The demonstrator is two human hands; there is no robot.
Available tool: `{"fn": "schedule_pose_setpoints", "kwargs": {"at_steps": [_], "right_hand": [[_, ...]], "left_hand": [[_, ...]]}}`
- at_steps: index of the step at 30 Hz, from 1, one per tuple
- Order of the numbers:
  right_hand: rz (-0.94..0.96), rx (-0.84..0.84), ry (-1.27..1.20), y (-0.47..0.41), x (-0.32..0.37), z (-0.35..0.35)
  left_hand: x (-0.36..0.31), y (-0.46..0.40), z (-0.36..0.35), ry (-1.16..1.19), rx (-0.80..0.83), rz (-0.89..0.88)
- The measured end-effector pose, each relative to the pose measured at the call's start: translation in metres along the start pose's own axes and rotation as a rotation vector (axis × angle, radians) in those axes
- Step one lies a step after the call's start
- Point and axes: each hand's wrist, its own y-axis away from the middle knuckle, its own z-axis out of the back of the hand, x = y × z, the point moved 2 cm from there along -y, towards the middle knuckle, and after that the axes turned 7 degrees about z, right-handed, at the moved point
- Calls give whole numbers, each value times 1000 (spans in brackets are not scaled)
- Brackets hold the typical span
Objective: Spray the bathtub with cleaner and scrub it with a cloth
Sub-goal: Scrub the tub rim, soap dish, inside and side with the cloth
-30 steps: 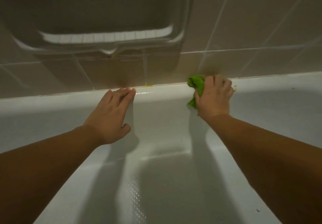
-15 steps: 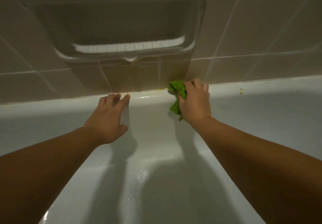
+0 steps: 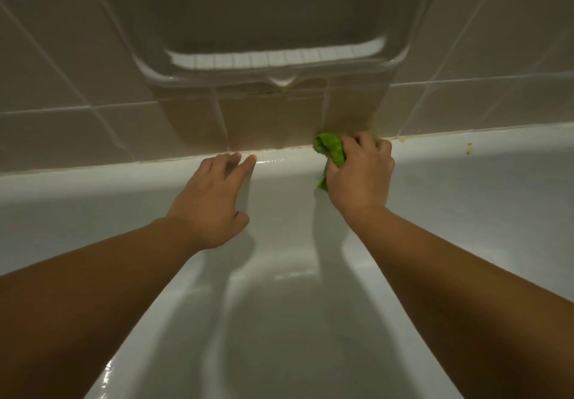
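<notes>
At the far rim, wall side: both hands reach across the glossy white bathtub (image 3: 279,321) to the ledge where it meets the beige tiled wall (image 3: 77,94).

Right hand: the right hand (image 3: 360,178) has its fingers (image 3: 368,144) curled round the bunched bright green cloth (image 3: 330,150) and presses it onto the ledge, right at the seam with the tiles.

Cloth: only a crumpled lobe shows to the left of the knuckles, plus a small tail below the thumb side; the remainder is hidden under the palm, so its full shape cannot be told.

Left hand: the left hand (image 3: 211,203) lies flat and spread on the tub's sloping inner wall, fingers straight, their tips touching the ledge, holding nothing. It sits well left of the cloth.

Arms: both bare forearms run out of the bottom corners, cut off by the frame.

Ledge marks: small yellowish specks (image 3: 469,147) lie on the ledge to the right of the cloth; what they are is unclear. A wet sheen shows between the hands.

Wall fitting: a recessed ceramic soap dish (image 3: 279,60) sits above in shadow, its top cut off.

Tub floor: dim, crossed by the arms' shadows; no drain visible.
</notes>
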Motion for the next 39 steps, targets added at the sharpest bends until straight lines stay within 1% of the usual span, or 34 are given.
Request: {"fn": "schedule_pose_setpoints", "kwargs": {"at_steps": [1,2,5,7,9,10,12,13,14,15,16,19,22,23,24,27,29,30,33,34,37,39], "right_hand": [[5,-3,5,3,13,-1],[59,3,8,6,31,-4],[313,92,-35,10,86,-18],[374,135,-40,8,91,-20],[316,94,-10,5,67,-15],[248,53,1,2,50,-11],[50,30,8,0,22,-5],[-37,26,9,0,17,-3],[-81,22,16,0,20,-4],[-72,28,18,1,30,-5],[-15,46,10,3,45,-7],[242,131,-21,12,93,-18],[326,180,-31,10,93,-15],[303,184,-26,8,81,-10],[241,180,-24,4,64,-3],[-38,127,-13,-7,12,19],[-132,120,-9,-8,12,19],[-122,125,-16,-7,20,16],[33,189,-42,0,49,7],[57,214,-66,2,54,6],[-35,227,-184,2,57,11],[-46,217,-184,4,55,8]], "left_hand": [[1,0,0,2,-5,-2],[2,1,0,0,-7,-8],[8,2,-1,-3,-31,-11],[12,3,1,-15,-42,-11],[17,6,3,-9,-32,7],[21,7,4,-3,-28,16],[28,11,6,17,-20,29],[31,12,7,28,-22,34],[34,13,7,38,-23,37],[36,14,7,50,-18,42],[37,15,6,68,-14,47],[39,16,7,103,-21,33],[47,17,13,82,2,21],[51,18,16,79,12,25],[55,19,19,73,22,30],[62,23,21,65,63,46],[62,24,20,92,73,58],[61,24,20,102,74,59],[59,24,16,93,79,62],[59,25,16,89,80,66],[57,25,18,97,78,80],[56,25,19,104,82,91]]}}
